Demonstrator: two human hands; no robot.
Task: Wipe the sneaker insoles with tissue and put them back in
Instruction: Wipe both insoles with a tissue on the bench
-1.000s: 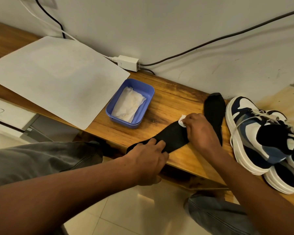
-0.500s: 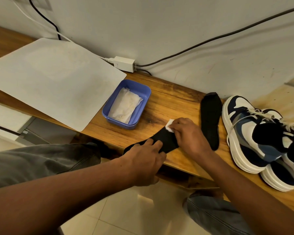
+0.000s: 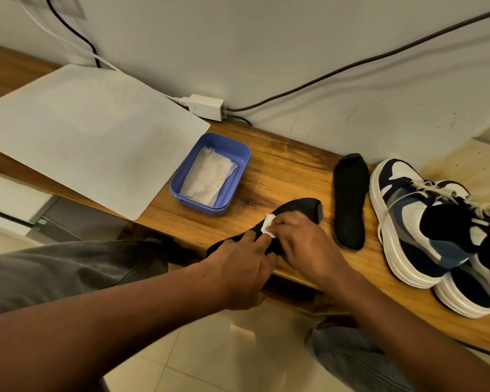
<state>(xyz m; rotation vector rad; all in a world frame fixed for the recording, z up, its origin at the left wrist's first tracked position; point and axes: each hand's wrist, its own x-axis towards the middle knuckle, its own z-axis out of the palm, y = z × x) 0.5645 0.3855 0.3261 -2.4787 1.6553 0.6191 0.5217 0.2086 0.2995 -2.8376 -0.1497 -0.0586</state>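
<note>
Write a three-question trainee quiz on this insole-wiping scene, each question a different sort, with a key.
1. True or false: the second insole already sits inside a sneaker.
2. Multiple choice: the tissue wad is held by A) the left hand, B) the right hand, C) neither.
3. Fill in: spare tissue lies in the blue ____.

Key: 1. False, it lies on the bench beside the sneakers. 2. B; the left hand steadies the insole being wiped. 3. tray.
</note>
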